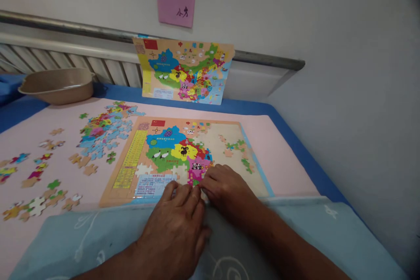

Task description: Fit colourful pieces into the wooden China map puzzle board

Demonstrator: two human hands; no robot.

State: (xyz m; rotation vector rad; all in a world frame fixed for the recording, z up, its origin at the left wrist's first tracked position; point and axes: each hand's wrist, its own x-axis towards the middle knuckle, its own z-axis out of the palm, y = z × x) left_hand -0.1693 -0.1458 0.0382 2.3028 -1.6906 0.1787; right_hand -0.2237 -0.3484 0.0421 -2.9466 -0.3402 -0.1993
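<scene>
A wooden map puzzle board [127,170] lies on the pink cloth in front of me, its left part filled with coloured pieces, its right part mostly bare. My left hand [177,223] rests palm down at the board's near edge, fingertips on the lower middle pieces. My right hand [226,190] lies beside it, fingers curled and pressing on the pieces near the pink area. Whether a piece sits under the fingers is hidden. A pile of loose puzzle pieces [101,133] lies left of the board.
A reference map picture [183,72] leans against the wall rail behind the board. A beige basin [57,85] stands at the back left. Scattered pieces [36,179] dot the pink cloth on the left. A light blue cloth [98,236] covers the near edge. The wall is close on the right.
</scene>
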